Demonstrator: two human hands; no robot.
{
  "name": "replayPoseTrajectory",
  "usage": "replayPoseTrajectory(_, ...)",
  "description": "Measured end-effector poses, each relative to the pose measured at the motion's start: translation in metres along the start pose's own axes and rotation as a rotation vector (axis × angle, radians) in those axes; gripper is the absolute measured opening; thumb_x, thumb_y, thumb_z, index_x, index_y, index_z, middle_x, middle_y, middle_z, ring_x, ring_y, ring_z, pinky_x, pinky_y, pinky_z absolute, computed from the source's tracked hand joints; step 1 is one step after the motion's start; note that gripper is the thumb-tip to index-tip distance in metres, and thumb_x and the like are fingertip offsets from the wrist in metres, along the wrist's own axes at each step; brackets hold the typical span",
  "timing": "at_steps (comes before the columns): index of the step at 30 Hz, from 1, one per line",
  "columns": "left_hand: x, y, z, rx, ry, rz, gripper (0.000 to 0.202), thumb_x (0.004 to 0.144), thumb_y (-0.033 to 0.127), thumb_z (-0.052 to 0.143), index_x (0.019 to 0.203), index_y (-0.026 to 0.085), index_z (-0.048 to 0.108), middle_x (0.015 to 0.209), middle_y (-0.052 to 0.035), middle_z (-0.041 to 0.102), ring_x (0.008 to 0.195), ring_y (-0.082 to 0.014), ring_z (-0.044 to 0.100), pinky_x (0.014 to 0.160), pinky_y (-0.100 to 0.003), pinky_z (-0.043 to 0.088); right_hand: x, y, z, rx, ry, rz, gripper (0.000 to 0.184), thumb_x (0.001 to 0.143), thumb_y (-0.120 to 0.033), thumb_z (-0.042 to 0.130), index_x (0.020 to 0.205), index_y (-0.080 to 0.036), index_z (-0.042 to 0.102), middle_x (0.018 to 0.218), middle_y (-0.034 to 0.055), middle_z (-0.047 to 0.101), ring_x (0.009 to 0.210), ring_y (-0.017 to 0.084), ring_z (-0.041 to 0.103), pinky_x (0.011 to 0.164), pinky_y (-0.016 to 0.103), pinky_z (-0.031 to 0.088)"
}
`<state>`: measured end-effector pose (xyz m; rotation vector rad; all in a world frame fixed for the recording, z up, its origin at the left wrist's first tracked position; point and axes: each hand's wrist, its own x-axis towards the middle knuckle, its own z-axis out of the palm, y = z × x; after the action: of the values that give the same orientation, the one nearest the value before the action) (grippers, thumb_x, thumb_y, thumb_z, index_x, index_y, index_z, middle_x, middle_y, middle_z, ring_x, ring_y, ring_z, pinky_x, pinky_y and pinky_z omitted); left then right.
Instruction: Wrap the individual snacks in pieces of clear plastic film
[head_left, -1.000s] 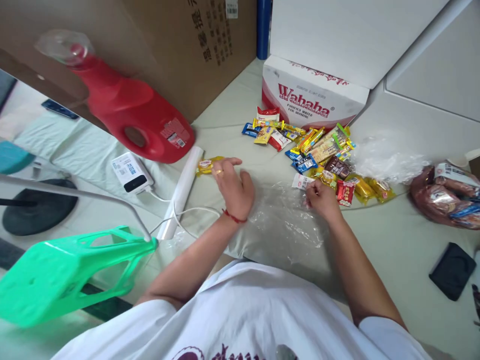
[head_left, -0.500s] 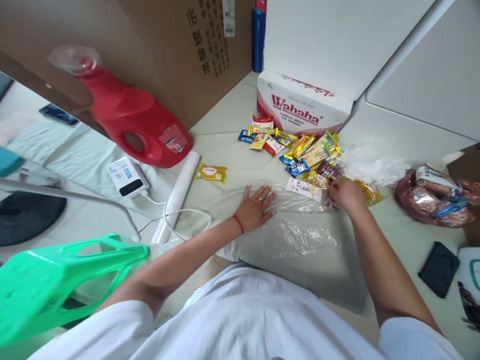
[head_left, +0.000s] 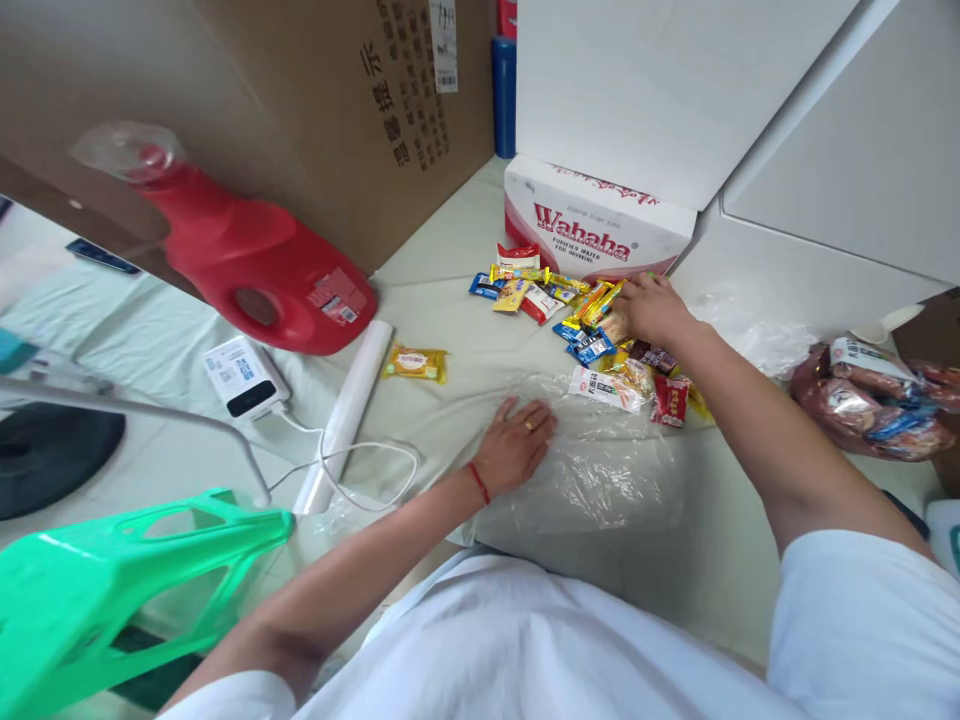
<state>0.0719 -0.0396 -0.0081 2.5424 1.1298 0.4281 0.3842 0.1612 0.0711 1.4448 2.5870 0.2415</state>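
My left hand (head_left: 517, 445), with a ring and a red wrist cord, lies flat with fingers stretched out on a clear plastic bag (head_left: 600, 470). My right hand (head_left: 651, 308) reaches into the pile of wrapped snacks, its fingers curled over a long beige-and-green snack packet (head_left: 615, 326) that it mostly hides. Around it are yellow sticks (head_left: 598, 303), blue packets (head_left: 591, 345), a white packet (head_left: 606, 388), a dark brown packet (head_left: 651, 356) and a red packet (head_left: 670, 400). Further left sits a smaller group with a red-and-white packet (head_left: 540, 303).
Behind the snacks stands a Wahaha carton (head_left: 600, 232). A single yellow packet (head_left: 416, 363) lies apart, near a white roll (head_left: 345, 420) and charging cable. To the left are a red detergent bottle (head_left: 262, 260) and green stool (head_left: 112, 570). Bagged snacks (head_left: 874, 395) rest at right.
My right hand has moved up and left, from the near right side of the pile to the beige-and-green packet. The red packet now shows uncovered. My left hand stays on the bag.
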Motion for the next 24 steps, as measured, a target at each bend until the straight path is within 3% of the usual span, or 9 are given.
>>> replayPoseTrajectory(5,-0.007,0.0,0.008,0.001,-0.054,-0.034,0.045,0.108,0.031,0.037,0.148,0.023,0.056,0.16,-0.0115,0.051,0.151,-0.028,0.042,0.129,-0.06,0.015,-0.011,0.026,-0.006,0.071,0.063,-0.007,0.031,0.098,-0.033,0.054,0.113,-0.021,0.078,0.127,0.0123,0.066,0.131,0.037,0.037,0.113,0.055,0.02)
replayPoseTrajectory(8,-0.007,-0.001,0.007,-0.002,-0.055,-0.03,0.046,0.108,0.03,0.038,0.149,0.022,0.055,0.159,-0.0121,0.052,0.151,-0.0281,0.042,0.129,-0.06,0.016,-0.008,0.037,-0.008,0.055,0.053,0.023,0.03,0.1,-0.032,0.053,0.109,-0.016,0.077,0.12,0.0134,0.069,0.129,0.036,0.041,0.112,0.057,0.018)
replayPoseTrajectory(11,-0.006,-0.001,0.006,-0.001,-0.056,-0.035,0.045,0.107,0.03,0.038,0.148,0.022,0.055,0.159,-0.0123,0.052,0.151,-0.0286,0.042,0.128,-0.06,0.017,0.003,0.032,-0.003,0.009,-0.001,0.022,0.035,0.103,-0.025,0.045,0.116,-0.011,0.074,0.111,0.0159,0.072,0.122,0.032,0.047,0.107,0.055,0.024)
replayPoseTrajectory(13,-0.006,0.0,0.005,-0.006,-0.053,-0.033,0.045,0.107,0.031,0.039,0.148,0.022,0.056,0.159,-0.0118,0.052,0.151,-0.0285,0.043,0.128,-0.06,0.017,0.01,0.025,-0.001,0.002,-0.007,0.063,0.032,0.099,-0.022,0.052,0.119,-0.011,0.073,0.113,0.0164,0.072,0.119,0.032,0.048,0.104,0.055,0.028)
replayPoseTrajectory(16,-0.005,0.0,0.005,-0.011,-0.046,-0.027,0.044,0.107,0.031,0.041,0.147,0.023,0.056,0.159,-0.0113,0.052,0.15,-0.0283,0.043,0.128,-0.06,0.018,0.013,0.018,-0.01,0.01,-0.052,0.154,0.023,0.091,-0.025,0.066,0.105,-0.01,0.077,0.111,0.0171,0.071,0.117,0.035,0.048,0.102,0.058,0.03)
replayPoseTrajectory(19,-0.005,-0.001,0.006,0.004,-0.042,-0.032,0.044,0.106,0.031,0.042,0.147,0.023,0.056,0.158,-0.0111,0.053,0.15,-0.0284,0.044,0.128,-0.06,0.02,-0.005,0.017,-0.04,0.0,-0.045,0.156,0.026,0.095,-0.028,0.062,0.1,-0.008,0.077,0.112,0.0193,0.068,0.119,0.036,0.047,0.1,0.055,0.031)
replayPoseTrajectory(22,-0.005,-0.001,0.008,0.035,-0.045,-0.031,0.045,0.107,0.033,0.039,0.148,0.023,0.056,0.159,-0.0101,0.052,0.151,-0.0268,0.043,0.128,-0.058,0.021,-0.047,0.004,-0.07,0.047,0.185,0.204,0.035,0.097,-0.029,0.058,0.121,-0.008,0.071,0.121,0.0207,0.062,0.115,0.033,0.05,0.092,0.046,0.037)
replayPoseTrajectory(24,-0.005,-0.001,0.009,0.053,-0.053,-0.025,0.046,0.108,0.034,0.036,0.149,0.023,0.055,0.161,-0.0087,0.051,0.152,-0.0249,0.042,0.129,-0.057,0.02,-0.08,-0.022,-0.073,0.152,0.295,0.167,0.04,0.093,-0.029,0.062,0.129,-0.013,0.064,0.122,0.0177,0.061,0.105,0.029,0.054,0.083,0.04,0.042)
